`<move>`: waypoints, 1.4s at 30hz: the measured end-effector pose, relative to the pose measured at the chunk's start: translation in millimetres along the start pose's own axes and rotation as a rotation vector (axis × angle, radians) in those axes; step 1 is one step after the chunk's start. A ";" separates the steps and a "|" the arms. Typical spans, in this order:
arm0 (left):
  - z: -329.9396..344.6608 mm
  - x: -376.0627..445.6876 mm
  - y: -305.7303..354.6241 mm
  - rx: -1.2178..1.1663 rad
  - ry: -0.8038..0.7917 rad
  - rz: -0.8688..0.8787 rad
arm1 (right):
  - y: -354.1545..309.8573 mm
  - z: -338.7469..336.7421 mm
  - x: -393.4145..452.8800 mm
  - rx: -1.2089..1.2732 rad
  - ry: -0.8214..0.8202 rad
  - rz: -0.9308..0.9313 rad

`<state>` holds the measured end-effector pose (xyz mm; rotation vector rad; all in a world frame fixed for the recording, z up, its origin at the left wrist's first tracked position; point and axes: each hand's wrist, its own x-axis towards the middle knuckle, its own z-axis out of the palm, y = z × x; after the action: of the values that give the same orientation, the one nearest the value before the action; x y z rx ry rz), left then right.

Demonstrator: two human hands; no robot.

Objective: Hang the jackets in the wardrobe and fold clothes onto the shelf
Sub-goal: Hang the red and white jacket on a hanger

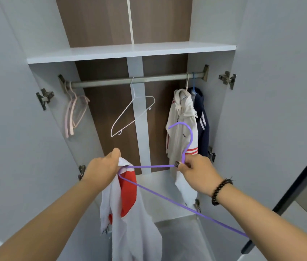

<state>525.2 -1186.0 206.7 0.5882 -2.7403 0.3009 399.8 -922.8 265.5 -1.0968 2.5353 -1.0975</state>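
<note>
open wardrobe [224, 129], both doors swung wide, seen from above the hands. left hand [103, 166] is closed in a fist, pinching a bunch of white fabric at the top of a white and red jacket [130, 213], which hangs down limp below the fist in front of the lower wardrobe space. one end of a purple hanger [167, 197] sits right at that fist, touching the jacket fabric there; can't tell if the hanger arm is inside the garment. right hand [196, 170] has fingers curled shut around the hanger neck just below its hook, thumb and forefinger pinched on the wire, hook pointing up. the hanger's long lower bar runs down to the right past the right forearm. black bead bracelet [220, 191] on the right wrist. rail [135, 80] runs across under the shelf [130, 51]. on the rail: pink hangers [73, 113] at far left, an empty white hanger [132, 115] tilted in the middle, a white jacket with red stripes [181, 125] at right, and a navy jacket [202, 123] just beside it, touching, against the right wall.
</note>
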 end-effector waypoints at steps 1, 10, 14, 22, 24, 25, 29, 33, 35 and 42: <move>-1.9 -1.1 -0.2 -0.031 -0.039 -0.031 | -2.9 4.5 1.6 -0.001 -0.005 0.005; -59.6 -44.6 40.9 -0.683 0.062 -0.053 | -11.1 66.8 14.4 0.061 -0.207 -0.026; -78.4 -43.1 32.8 -0.781 0.100 -0.088 | -7.1 66.0 18.0 0.368 -0.095 -0.052; -82.4 -35.4 17.4 -0.459 0.121 0.073 | -17.3 50.3 25.8 0.635 -0.170 -0.183; -81.7 -32.1 15.9 -0.367 0.205 0.074 | -20.9 44.9 27.6 0.680 -0.187 -0.201; -81.9 -29.3 13.9 -0.333 0.218 0.085 | -22.7 42.0 29.0 0.685 -0.194 -0.220; -83.4 -16.9 4.4 -0.240 0.051 0.119 | -25.9 34.0 41.0 0.605 -0.192 -0.292; -80.2 -5.9 4.6 -0.326 0.105 0.099 | -16.0 26.8 64.1 0.484 -0.172 -0.297; -81.8 -0.6 7.5 -0.355 0.189 0.069 | -5.5 20.7 74.9 0.415 -0.135 -0.312; -92.5 20.5 -13.6 -0.550 0.358 -0.336 | 68.6 -5.3 97.2 0.393 0.247 -0.229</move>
<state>537.8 -1180.7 301.4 0.7321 -2.1894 -0.3808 289.4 -955.2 234.4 -1.2209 2.2471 -1.7988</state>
